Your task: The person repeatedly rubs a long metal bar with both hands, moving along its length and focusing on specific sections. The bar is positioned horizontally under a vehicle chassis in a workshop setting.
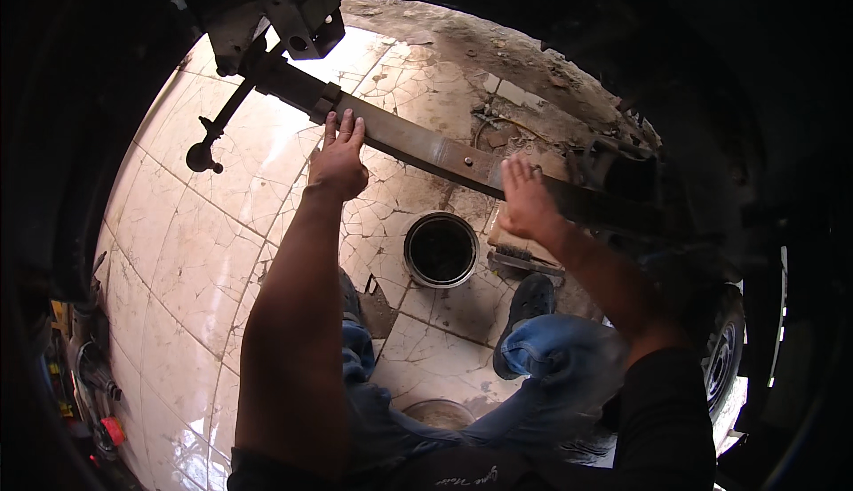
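A long steel leaf spring [413,146] runs slantwise from upper left to right in front of me, with a round bolt head [468,161] near its middle. My left hand [338,164] rests its outstretched fingers on the spring's upper left part, just beside a metal clamp [326,100]. Farther right, beyond the bolt head, my right hand [526,196] lies against the spring with its fingers extended and slightly blurred. Neither hand shows anything held. The spring's right end fades into shadow.
A round dark-filled container [441,249] stands on the cracked tile floor [191,224] below the spring. Near my right shoe lies a brush [526,260]. A rod with a ball end [201,155] hangs at the upper left. A wheel [724,349] stands at the right.
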Demonstrator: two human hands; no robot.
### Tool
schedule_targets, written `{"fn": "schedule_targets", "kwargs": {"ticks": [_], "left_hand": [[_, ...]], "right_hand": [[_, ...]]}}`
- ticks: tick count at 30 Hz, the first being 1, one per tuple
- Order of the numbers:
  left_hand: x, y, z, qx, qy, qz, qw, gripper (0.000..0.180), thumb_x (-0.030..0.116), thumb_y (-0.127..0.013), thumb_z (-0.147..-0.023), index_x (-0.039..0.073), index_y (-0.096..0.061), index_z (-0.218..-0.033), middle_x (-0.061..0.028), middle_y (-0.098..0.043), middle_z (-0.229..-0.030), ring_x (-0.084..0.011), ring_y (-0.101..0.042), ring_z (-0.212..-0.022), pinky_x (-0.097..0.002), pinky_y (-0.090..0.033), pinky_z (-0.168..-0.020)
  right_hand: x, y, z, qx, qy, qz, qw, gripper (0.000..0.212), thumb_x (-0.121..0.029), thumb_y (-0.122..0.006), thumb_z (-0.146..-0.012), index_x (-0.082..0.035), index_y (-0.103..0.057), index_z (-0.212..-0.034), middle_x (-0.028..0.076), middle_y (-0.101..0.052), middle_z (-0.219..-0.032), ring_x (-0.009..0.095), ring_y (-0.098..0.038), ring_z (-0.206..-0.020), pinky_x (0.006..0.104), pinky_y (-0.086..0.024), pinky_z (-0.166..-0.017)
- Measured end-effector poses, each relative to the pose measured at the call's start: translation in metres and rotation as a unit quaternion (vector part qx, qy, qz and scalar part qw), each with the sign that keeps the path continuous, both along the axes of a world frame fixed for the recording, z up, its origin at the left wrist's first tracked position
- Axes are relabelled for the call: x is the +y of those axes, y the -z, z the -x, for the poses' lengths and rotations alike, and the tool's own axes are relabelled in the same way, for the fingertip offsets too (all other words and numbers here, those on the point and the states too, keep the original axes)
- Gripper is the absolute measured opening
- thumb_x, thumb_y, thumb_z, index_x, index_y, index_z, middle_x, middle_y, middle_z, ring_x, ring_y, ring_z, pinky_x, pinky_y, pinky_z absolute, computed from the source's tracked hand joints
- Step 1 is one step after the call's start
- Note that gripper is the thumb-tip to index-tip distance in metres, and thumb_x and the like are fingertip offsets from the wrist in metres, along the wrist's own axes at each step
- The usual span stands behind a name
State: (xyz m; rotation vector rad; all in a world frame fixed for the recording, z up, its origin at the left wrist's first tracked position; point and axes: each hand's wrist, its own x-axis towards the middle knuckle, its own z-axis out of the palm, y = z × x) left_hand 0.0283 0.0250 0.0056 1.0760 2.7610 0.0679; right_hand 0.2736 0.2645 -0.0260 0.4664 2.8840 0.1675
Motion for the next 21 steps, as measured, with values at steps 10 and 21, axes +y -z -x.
{"fn": "schedule_targets", "kwargs": {"ticks": [10, 21], "left_hand": [[-0.002, 0.0, 0.0, -0.001, -0.009, -0.003, 1.0, 0.086, 0.017, -0.063, -0.081, 0.015, -0.022, -0.157, -0.0059, -0.01, -0.167, -0.0299, -0.003, -0.154, -0.0548, -0.036, -0.112], [0.005, -0.009, -0.004, -0.036, -0.025, -0.005, 0.999, 0.08, 0.018, -0.061, -0.085, 0.018, -0.024, -0.156, -0.0064, -0.008, -0.167, -0.0309, 0.0, -0.154, -0.065, -0.025, -0.115]], "right_hand": [[-0.015, 0.0, 0.004, 0.006, -0.075, 0.005, 0.997, 0.096, -0.036, -0.067, -0.085, 0.003, -0.015, -0.155, 0.025, -0.019, -0.161, 0.038, -0.02, -0.149, 0.0485, -0.021, -0.121], [0.007, 0.007, 0.009, 0.047, -0.094, 0.045, 0.993, 0.097, -0.041, -0.067, -0.086, 0.002, -0.016, -0.155, 0.024, -0.018, -0.161, 0.038, -0.02, -0.149, 0.0506, -0.02, -0.12]]}}
